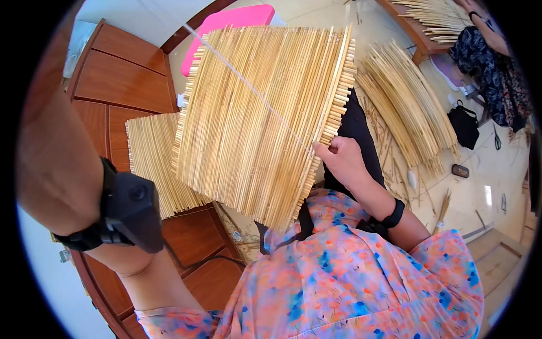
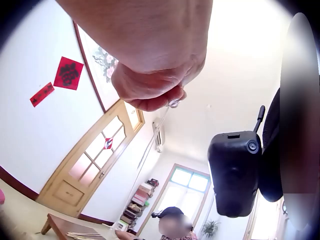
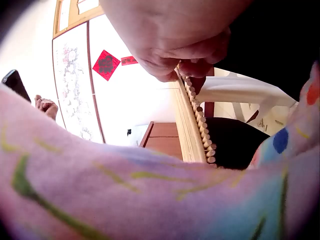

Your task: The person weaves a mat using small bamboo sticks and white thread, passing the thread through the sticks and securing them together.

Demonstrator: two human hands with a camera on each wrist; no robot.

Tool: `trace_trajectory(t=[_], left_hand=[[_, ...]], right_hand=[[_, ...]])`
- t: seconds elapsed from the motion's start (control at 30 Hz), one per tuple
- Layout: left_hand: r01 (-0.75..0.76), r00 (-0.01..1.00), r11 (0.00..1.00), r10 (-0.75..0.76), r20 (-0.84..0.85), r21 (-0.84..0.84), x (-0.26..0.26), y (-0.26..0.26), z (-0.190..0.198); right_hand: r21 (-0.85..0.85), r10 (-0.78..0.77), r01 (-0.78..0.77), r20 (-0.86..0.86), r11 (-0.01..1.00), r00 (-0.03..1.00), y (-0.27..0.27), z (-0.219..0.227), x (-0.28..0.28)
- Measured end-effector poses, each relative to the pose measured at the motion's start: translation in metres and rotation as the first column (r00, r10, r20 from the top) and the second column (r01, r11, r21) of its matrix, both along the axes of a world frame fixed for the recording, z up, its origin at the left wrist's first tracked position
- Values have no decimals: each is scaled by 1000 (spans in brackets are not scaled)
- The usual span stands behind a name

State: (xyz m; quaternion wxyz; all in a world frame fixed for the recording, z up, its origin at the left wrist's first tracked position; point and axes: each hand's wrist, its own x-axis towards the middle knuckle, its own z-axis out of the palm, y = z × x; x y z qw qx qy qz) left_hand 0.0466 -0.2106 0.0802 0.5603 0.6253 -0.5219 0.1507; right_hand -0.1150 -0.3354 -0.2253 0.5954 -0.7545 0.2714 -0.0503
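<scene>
Stitching is under way on a panel of bound straw stalks (image 1: 265, 118), held tilted up over the lap of a person in a floral blouse. The right hand (image 1: 339, 161) has its fingers curled over the panel's near right edge, where the cut stalk ends line up; the right wrist view shows those fingers (image 3: 192, 60) pinching the row of round ends. A pale thread (image 1: 248, 85) runs taut from that edge diagonally across the panel toward the far left, up to the left hand (image 2: 152, 82), which is raised high and pinches the thread between curled fingertips, something small and shiny at the pinch, likely a needle. This looks like the pull-through of a stitch, and the next move would seem to call for drawing the thread tight, then bringing the raised hand back down to the edge for another pass. A second straw panel (image 1: 155, 161) lies on the wooden cabinet (image 1: 121, 79) to the left; loose bundled stalks (image 1: 409, 107) lie on the floor to the right. In the head view the left hand itself is cut off, only the forearm and its wrist camera showing. Where the thread enters the panel is hidden under the right hand, and the shiny object is too small to name with certainty.
</scene>
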Motion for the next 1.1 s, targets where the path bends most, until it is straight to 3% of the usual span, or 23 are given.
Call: trace_trajectory(t=[0.07,0.17,0.23,0.3,0.33,0.37,0.4,0.47,0.57,0.67,0.87,0.97,1.0,1.07,1.1], left_hand=[[-266,964,946,262,42,187,12,13,9],[-273,947,894,314,-64,355,23,17,-3],[-263,917,769,387,-97,583,27,21,-31],[-123,903,597,400,-160,793,24,28,-75],[-180,939,499,344,-3,848,23,35,-104],[-366,930,463,192,312,807,18,41,-129],[-533,807,461,24,590,709,9,43,-144],[-396,909,350,21,415,849,-27,31,-151],[-128,957,599,-134,256,791,-49,22,-198],[-125,986,560,-18,164,819,-66,10,-216],[-171,977,412,-44,207,895,-65,24,-219],[69,996,462,11,-84,884,-63,31,-207],[214,966,526,13,-260,823,-60,32,-211],[457,815,643,-25,-579,615,-52,33,-223],[507,693,675,52,-719,536,-54,30,-222]], right_hand=[[36,-19,18,23,999,1000,2,3,0],[29,14,-13,-13,1000,1000,-1,13,1],[-4,34,-34,-42,999,999,-3,14,-2],[-45,36,-38,-41,998,998,-4,12,-1],[1,28,-28,-15,1000,999,-4,8,0],[47,18,-18,10,999,1000,-2,2,0],[93,7,-10,34,996,999,-1,-2,0],[121,-2,-2,39,993,999,-1,7,-1],[182,-12,3,49,983,999,-1,6,-2],[179,7,-13,32,984,999,-2,3,-2],[196,-25,13,58,980,998,-1,9,-2],[164,-27,16,64,986,998,0,3,-1],[147,-25,16,60,989,998,0,1,-1],[172,-41,27,77,985,996,1,-4,-1],[185,-49,33,85,982,995,2,-5,-1]])
